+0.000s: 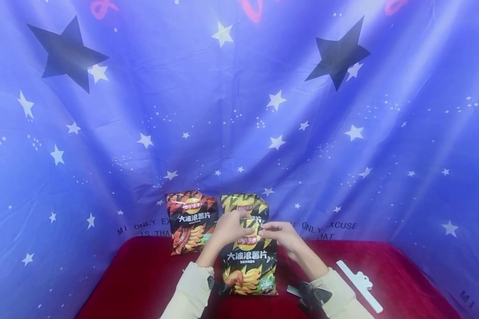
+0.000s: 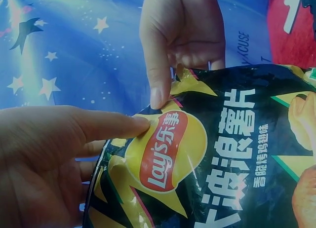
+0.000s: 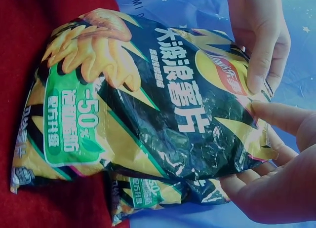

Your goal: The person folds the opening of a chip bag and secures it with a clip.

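**Blue star-printed fabric backdrop, red velvet-covered table: glossy black-and-yellow foil chip bag pinched at the top**

Hidden in large part behind the pinched bag: a second yellow-and-black foil chip bag, visible mainly in its upper portion. Interrupted by the bags, black printed lettering on the fabric; cropped by the upper frame edge, pink script.

Grasped at its upper edge by the left hand, with thumb on the front beside the round yellow-and-red logo and fingers behind. Pinched also by the right hand, thumb at the top rim, just beside the left thumb. Covered by foil on both sides: most fingertips. Below the fingers, the bag's body, roughly upright over the velvet; hard to tell if touching. To the left, a red-and-black foil chip bag; to the right, a long white clip.
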Demonstrator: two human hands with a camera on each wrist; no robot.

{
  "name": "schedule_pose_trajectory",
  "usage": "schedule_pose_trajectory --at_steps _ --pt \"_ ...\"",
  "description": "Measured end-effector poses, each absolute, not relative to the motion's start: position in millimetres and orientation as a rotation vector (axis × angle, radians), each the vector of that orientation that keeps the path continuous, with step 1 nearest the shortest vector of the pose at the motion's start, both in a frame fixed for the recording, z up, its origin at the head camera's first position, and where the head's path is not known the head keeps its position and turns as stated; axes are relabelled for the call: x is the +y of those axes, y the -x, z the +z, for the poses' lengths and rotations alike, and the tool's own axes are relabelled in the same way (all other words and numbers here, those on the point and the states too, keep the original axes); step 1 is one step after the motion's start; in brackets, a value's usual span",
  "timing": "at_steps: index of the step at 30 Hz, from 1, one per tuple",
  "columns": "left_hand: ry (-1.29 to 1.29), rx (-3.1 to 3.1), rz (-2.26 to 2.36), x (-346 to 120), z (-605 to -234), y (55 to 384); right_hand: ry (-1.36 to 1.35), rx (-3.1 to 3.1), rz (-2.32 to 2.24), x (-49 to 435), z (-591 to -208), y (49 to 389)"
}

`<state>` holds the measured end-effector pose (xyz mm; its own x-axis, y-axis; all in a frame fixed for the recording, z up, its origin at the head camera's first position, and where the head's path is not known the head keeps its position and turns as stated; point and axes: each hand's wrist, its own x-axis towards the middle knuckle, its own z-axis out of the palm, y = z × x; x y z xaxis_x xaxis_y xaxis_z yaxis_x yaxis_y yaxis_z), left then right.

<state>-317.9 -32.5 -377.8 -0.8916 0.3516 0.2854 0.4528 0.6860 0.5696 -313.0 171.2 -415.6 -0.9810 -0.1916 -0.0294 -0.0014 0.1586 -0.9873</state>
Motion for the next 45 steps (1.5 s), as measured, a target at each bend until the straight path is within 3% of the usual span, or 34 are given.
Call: schedule_pose_trajectory --at_steps 45 --pt "0.615 -2.675 -0.949 -32.0 -381.7 323.0 0.059 2.364 -2.026 158.4 -420.1 319.2"
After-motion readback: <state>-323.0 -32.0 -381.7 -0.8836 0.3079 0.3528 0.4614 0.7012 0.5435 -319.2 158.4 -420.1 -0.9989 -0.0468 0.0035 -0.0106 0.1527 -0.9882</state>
